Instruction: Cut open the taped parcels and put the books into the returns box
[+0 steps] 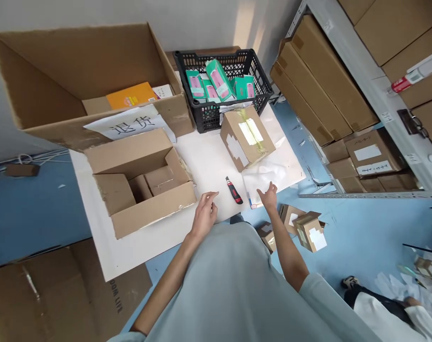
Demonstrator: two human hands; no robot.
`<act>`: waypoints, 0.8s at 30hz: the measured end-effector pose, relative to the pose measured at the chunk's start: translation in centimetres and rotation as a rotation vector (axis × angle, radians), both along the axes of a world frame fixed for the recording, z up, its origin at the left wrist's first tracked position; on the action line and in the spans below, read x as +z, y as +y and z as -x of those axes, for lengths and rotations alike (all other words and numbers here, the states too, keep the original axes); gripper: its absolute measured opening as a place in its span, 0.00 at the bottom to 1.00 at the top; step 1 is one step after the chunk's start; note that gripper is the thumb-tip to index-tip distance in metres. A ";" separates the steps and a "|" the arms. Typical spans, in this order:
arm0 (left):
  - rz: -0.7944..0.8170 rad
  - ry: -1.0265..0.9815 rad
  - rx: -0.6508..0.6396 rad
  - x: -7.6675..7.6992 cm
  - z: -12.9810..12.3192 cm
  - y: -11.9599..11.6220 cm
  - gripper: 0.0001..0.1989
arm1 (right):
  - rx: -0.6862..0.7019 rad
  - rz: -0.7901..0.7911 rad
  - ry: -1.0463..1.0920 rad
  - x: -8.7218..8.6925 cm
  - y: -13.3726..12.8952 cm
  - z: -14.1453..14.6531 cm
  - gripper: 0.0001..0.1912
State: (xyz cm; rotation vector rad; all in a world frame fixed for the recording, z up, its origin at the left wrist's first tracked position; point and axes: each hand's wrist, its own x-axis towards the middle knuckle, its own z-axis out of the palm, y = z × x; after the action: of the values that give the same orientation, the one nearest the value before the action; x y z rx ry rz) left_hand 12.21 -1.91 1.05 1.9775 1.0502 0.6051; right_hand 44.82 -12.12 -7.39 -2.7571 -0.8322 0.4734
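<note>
My left hand [206, 212] is just above the table's front edge, fingers loosely bent and apart, holding nothing. Right of it lies a black and red utility knife [234, 190] on the white table [208, 152]. My right hand [269, 195] hovers at the near side of some crumpled white plastic wrap [264, 175], thumb and fingers spread; whether it touches the wrap I cannot tell. Beyond the wrap stands a taped cardboard box [247, 137] with white labels. An open carton [148, 209] with a smaller box inside sits left of my left hand.
A large open carton [59, 130] and a black crate [208, 124] with green-and-pink boxes line the table's back. At right stands a metal shelf [370, 66] of cartons. Small boxes [310, 232] lie on the blue floor. Another person [383, 318] is at the lower right.
</note>
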 end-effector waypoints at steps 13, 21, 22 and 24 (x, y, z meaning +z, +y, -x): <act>0.168 0.273 -0.320 -6.6 -18.1 -1.2 0.42 | 0.469 0.006 0.354 -0.9 0.7 -2.9 0.15; 0.337 0.354 0.052 -7.8 -18.0 -0.1 0.20 | 0.554 -0.261 0.364 2.0 2.5 -4.1 0.25; 0.364 0.345 0.094 -7.9 -17.6 0.1 0.21 | 0.511 -0.209 0.343 1.5 2.8 -4.7 0.30; 0.396 0.342 0.166 -8.0 -16.8 0.4 0.21 | 0.498 -0.059 0.331 0.2 3.3 -5.8 0.38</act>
State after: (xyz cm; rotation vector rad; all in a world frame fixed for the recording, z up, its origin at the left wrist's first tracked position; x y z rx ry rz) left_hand 28.98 -1.51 -6.95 1.6843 1.4298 0.1231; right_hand 50.64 -8.86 -7.19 -2.3039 -1.4083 0.9420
